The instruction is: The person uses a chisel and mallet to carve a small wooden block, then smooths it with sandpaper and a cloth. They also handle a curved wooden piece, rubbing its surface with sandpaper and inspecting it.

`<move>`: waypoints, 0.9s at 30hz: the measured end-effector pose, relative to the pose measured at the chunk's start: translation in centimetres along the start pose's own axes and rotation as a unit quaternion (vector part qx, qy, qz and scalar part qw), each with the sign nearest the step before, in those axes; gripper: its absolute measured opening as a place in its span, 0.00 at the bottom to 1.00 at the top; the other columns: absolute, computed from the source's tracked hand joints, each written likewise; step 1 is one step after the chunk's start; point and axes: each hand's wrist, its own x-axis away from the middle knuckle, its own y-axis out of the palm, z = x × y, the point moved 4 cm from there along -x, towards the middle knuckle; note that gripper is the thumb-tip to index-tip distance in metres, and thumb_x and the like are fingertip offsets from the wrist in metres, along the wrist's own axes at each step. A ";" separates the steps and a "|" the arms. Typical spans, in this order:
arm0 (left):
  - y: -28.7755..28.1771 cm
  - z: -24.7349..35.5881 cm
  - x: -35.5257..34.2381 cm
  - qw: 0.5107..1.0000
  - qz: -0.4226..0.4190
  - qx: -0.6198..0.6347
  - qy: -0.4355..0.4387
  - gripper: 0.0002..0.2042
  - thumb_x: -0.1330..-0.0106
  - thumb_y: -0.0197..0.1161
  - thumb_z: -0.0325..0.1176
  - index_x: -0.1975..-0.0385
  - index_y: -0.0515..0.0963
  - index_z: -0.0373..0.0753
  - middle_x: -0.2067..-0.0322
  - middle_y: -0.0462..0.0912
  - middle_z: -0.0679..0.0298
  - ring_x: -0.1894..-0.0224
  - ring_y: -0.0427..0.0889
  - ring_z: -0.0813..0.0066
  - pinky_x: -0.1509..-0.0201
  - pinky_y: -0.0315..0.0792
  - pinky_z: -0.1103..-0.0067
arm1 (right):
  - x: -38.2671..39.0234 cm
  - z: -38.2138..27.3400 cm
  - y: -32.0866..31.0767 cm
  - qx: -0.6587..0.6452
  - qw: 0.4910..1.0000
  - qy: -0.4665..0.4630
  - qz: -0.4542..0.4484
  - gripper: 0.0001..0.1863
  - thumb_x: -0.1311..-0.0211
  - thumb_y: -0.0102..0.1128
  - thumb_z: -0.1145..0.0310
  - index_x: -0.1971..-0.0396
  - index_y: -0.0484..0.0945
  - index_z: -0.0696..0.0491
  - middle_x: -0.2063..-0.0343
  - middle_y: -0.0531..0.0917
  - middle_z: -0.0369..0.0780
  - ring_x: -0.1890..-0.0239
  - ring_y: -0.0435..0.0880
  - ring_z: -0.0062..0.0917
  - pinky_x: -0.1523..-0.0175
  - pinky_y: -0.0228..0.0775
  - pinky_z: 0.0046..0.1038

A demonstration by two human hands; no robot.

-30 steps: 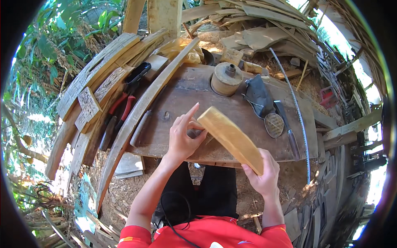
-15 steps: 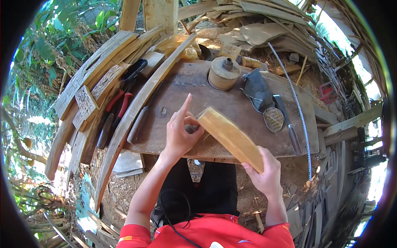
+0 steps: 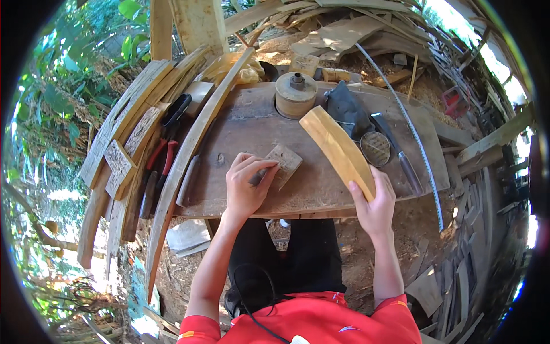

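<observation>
My right hand grips the lower end of a short, slightly curved piece of yellowish wood, held tilted above the right part of the wooden bench. Over the bench's middle is my left hand, its fingers and thumb drawn together in a pinch. Whether anything small is between those fingertips I cannot make out. Just past them lies a small greyish wood block, partly behind the fingers. To the right of the curved wood are a chisel with a dark handle and an oval woven-looking piece.
A round wooden mallet-like block stands at the bench's back, beside a dark cloth bag. Along the right runs a long thin saw blade. Long curved beams and red-handled pliers lie on the left. Wood scraps are piled behind.
The curved wood has swung up and right in my right hand, away from my left. The small block now shows. My left index finger, raised before, has folded down toward the thumb.
</observation>
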 end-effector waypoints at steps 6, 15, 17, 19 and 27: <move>-0.3 0.2 -0.1 0.999 -0.036 -0.017 0.015 0.08 0.38 0.73 0.18 0.61 0.86 0.34 0.60 0.88 0.57 0.56 0.84 0.61 0.50 0.78 0.71 | -1.2 -3.2 2.2 0.073 0.987 -0.110 0.091 0.27 0.37 0.74 0.67 0.41 0.80 0.62 0.44 0.84 0.48 0.37 0.80 0.46 0.32 0.71 0.44; 0.4 -0.2 0.0 0.996 -0.072 0.029 -0.037 0.05 0.35 0.70 0.18 0.62 0.83 0.33 0.57 0.84 0.56 0.52 0.85 0.59 0.44 0.77 0.70 | -1.4 -5.6 11.6 -0.121 0.970 -0.152 -0.148 0.35 0.40 0.77 0.57 0.34 0.79 0.56 0.30 0.79 0.42 0.23 0.68 0.42 0.21 0.60 0.46; 0.3 0.0 0.1 0.996 -0.070 0.023 -0.040 0.05 0.35 0.70 0.18 0.62 0.83 0.33 0.58 0.84 0.56 0.53 0.85 0.60 0.44 0.77 0.70 | -1.4 -5.6 11.6 -0.136 0.971 -0.134 -0.141 0.34 0.41 0.78 0.59 0.35 0.81 0.57 0.31 0.79 0.43 0.24 0.70 0.43 0.22 0.61 0.46; 0.3 0.2 0.2 0.996 -0.074 0.034 -0.029 0.05 0.36 0.71 0.18 0.62 0.83 0.33 0.59 0.84 0.57 0.54 0.86 0.60 0.45 0.77 0.71 | -1.3 -5.6 11.8 -0.144 0.974 -0.110 -0.135 0.33 0.41 0.78 0.60 0.36 0.82 0.57 0.31 0.79 0.43 0.25 0.72 0.44 0.22 0.63 0.47; 0.1 -0.5 0.3 0.997 -0.045 0.052 -0.036 0.06 0.38 0.74 0.18 0.64 0.86 0.33 0.61 0.85 0.57 0.57 0.86 0.63 0.50 0.78 0.72 | -1.3 -5.7 12.3 -0.194 0.972 -0.053 -0.118 0.34 0.43 0.80 0.61 0.37 0.82 0.57 0.31 0.79 0.44 0.25 0.72 0.48 0.24 0.68 0.44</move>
